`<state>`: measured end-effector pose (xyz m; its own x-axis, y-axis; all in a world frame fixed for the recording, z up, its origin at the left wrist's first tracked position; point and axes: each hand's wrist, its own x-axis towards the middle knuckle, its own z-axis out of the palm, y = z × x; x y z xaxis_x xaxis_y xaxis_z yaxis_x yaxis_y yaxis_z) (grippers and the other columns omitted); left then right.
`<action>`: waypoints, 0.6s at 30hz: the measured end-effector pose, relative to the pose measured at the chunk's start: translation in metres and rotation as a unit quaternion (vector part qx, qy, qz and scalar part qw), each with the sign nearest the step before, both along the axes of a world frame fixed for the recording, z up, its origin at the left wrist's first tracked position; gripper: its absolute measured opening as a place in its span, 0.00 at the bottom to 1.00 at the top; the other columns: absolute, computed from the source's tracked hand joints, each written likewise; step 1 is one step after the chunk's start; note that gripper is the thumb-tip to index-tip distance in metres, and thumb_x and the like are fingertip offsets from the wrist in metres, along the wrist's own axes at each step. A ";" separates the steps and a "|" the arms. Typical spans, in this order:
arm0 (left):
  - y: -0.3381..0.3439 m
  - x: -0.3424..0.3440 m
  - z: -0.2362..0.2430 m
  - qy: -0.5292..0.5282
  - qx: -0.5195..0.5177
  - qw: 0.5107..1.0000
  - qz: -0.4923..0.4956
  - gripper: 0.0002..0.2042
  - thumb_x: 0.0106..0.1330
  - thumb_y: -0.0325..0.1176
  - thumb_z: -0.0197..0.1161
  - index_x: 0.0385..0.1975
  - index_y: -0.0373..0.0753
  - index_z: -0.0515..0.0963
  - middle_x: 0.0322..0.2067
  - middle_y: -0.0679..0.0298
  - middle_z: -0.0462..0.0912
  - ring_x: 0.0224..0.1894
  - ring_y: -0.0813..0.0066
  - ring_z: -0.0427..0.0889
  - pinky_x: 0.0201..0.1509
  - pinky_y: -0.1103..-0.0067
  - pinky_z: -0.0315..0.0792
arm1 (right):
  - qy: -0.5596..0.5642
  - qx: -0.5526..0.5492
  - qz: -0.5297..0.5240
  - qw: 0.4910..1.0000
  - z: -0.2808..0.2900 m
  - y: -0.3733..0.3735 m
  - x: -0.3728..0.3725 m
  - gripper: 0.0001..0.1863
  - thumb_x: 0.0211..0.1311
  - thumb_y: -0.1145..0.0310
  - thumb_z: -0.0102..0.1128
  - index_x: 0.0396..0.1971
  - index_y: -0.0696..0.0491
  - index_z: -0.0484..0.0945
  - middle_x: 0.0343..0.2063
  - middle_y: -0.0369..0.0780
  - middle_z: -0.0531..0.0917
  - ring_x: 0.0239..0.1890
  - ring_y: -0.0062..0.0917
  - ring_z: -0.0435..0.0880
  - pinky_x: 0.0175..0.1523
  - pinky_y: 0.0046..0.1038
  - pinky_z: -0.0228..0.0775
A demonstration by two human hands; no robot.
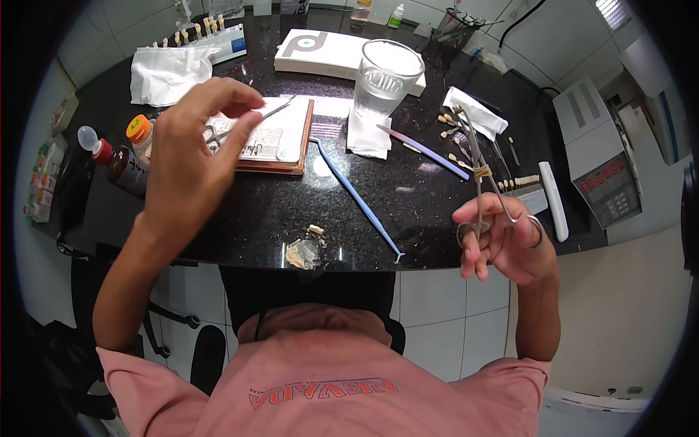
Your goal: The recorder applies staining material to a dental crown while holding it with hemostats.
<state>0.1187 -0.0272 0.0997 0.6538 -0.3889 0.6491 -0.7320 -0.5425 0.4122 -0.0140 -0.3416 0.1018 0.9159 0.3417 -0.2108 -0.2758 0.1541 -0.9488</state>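
Observation:
My left hand (191,149) is curved over a white pad (286,146) on a brown board (306,137), its thumb and forefinger slightly apart in front of slim metal scissor-like tweezers (278,107); I cannot tell if they touch them. My right hand (513,244) has its fingers in the ring handles of a metal locking forceps (475,153), held upright with a yellowish band wound round its middle and a small piece at its tip. A blue plastic instrument (349,191) lies between my hands, near beige crumbs and film (302,253).
A glass of water (382,84) stands on folded tissue. Behind are a white box (313,54), shade tabs (207,36) and a white cloth (160,76). Bottles (116,167) stand left; loose tabs (455,160), a pink-purple tool (429,156) and a grey machine (597,160) are right.

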 end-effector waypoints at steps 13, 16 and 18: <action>-0.055 -0.065 -0.016 0.538 -0.342 0.699 -0.324 0.15 0.63 0.34 0.58 0.44 0.29 0.73 0.41 0.58 0.78 0.41 0.78 0.77 0.43 0.82 0.73 | 0.020 0.112 0.073 0.991 -0.004 0.075 -0.006 0.37 0.46 0.52 0.70 0.48 0.66 0.70 0.29 0.45 0.81 0.30 0.19 0.81 0.36 0.16 0.73; -0.055 -0.069 -0.022 0.533 -0.375 0.688 -0.320 0.13 0.62 0.33 0.59 0.41 0.29 0.74 0.39 0.58 0.79 0.38 0.78 0.78 0.42 0.81 0.74 | 0.026 0.125 0.087 0.988 -0.008 0.076 -0.005 0.36 0.47 0.52 0.69 0.48 0.66 0.70 0.29 0.44 0.81 0.30 0.20 0.81 0.36 0.16 0.73; -0.053 -0.071 -0.024 0.553 -0.379 0.671 -0.317 0.12 0.62 0.32 0.59 0.39 0.30 0.74 0.37 0.59 0.79 0.36 0.78 0.79 0.42 0.81 0.74 | 0.023 0.137 0.098 0.986 -0.013 0.078 -0.004 0.36 0.47 0.53 0.69 0.48 0.66 0.70 0.29 0.45 0.81 0.30 0.20 0.81 0.36 0.16 0.73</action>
<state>0.0480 -0.0802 0.0759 0.7575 -0.6489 0.0721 0.2647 0.4062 0.8746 -0.0183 -0.2640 0.0884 0.8188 0.5602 -0.1254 -0.3666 0.3421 -0.8652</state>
